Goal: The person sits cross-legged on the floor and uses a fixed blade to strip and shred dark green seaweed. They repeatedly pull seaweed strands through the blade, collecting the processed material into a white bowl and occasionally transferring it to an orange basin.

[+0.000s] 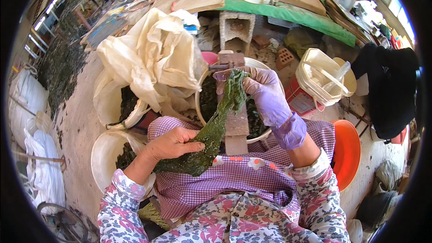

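My bare left hand (177, 143) grips the lower, wide part of a dark green seaweed frond (216, 126), thumb on top. Wearing a purple rubber glove, my right hand (266, 91) pinches the frond's bunched upper end. The frond stretches diagonally between both hands, over my checked apron. Beneath my right hand is a wooden board (236, 125) with a metal fitting at its far end, lying across a round white tub (199, 103) that holds dark seaweed. The gloved fingertips are partly hidden by the frond.
At the left stand a sack-lined tub (101, 108) and a white bucket (101, 162), both with seaweed inside. An orange basin (347, 155) and a cream square bucket (310, 74) are at the right. Beyond stands a low table with a green edge (287, 15), a concrete block (237, 17) below it.
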Demonstrator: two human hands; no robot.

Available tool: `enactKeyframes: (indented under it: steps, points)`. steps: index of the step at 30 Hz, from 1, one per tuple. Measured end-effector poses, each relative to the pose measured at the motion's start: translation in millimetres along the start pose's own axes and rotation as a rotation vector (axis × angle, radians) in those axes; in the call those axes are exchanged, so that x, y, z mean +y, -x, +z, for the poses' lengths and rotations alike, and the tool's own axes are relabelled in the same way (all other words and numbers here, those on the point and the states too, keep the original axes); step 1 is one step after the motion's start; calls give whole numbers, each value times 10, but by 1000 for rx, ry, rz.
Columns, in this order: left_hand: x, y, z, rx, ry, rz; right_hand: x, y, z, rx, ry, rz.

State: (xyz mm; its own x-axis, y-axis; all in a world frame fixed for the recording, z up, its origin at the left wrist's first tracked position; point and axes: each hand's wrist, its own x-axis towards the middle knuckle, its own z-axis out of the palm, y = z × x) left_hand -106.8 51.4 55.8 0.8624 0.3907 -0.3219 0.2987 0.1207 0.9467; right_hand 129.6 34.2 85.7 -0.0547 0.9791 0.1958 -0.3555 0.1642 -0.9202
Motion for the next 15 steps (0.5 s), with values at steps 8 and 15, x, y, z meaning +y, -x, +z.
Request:
enactKeyframes:
  steps: [8, 15]
  points:
    - [121, -376, 181, -70, -344, 32, -401, 309, -477, 367, 116, 51]
    - [254, -317, 147, -140, -652, -3, -439, 628, -608, 403, -10, 49]
